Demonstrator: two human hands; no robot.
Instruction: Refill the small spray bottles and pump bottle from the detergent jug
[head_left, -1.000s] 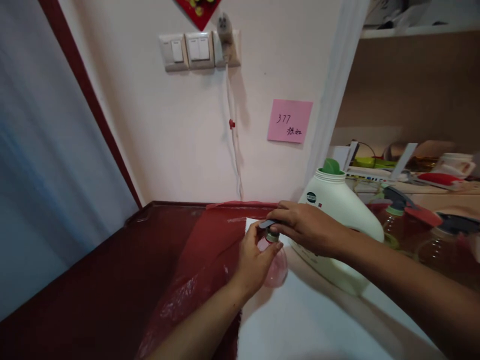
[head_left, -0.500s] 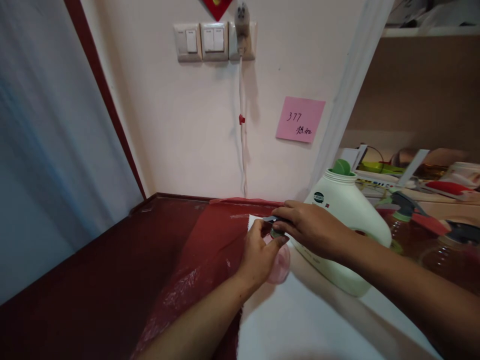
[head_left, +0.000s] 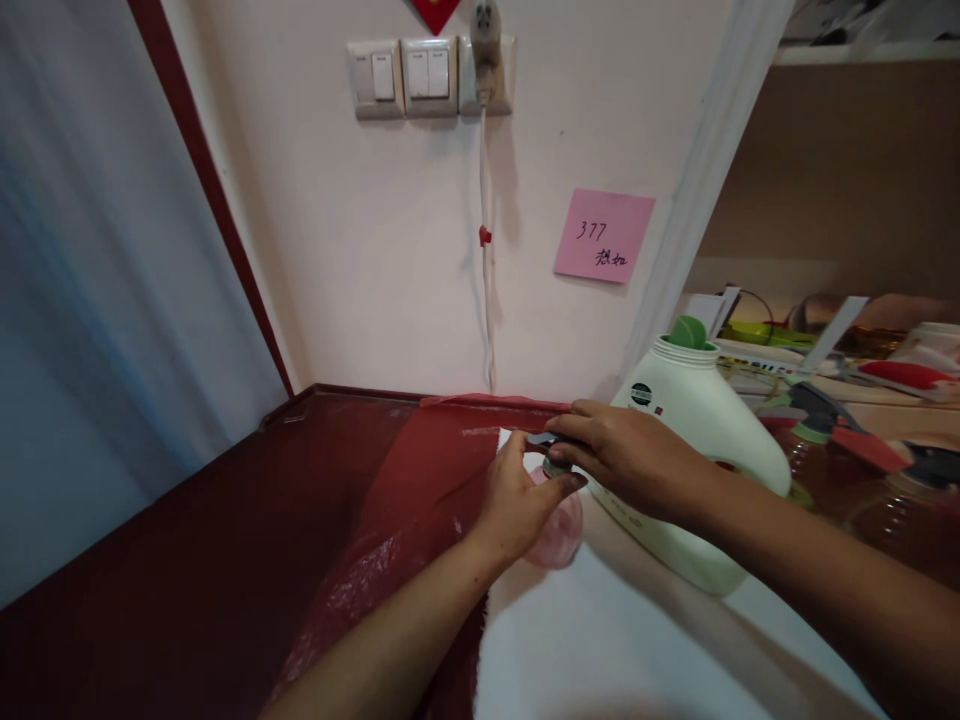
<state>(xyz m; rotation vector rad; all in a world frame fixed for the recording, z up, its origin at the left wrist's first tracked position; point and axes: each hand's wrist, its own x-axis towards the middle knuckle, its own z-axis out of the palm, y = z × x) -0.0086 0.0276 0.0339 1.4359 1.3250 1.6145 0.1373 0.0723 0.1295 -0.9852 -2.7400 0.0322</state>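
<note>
A small pink bottle stands on a white surface. My left hand is wrapped round its body. My right hand pinches the dark pump cap on the bottle's neck from above. Right behind my right hand leans a large white jug with a green cap.
A red plastic sheet lies on the dark red tabletop to the left. Oil bottles and clutter fill the right side. A white cable hangs from wall sockets beside a pink note.
My view has shifted slightly to the left and up. Both hands stay on the pink bottle and its cap, with only small finger movement.
</note>
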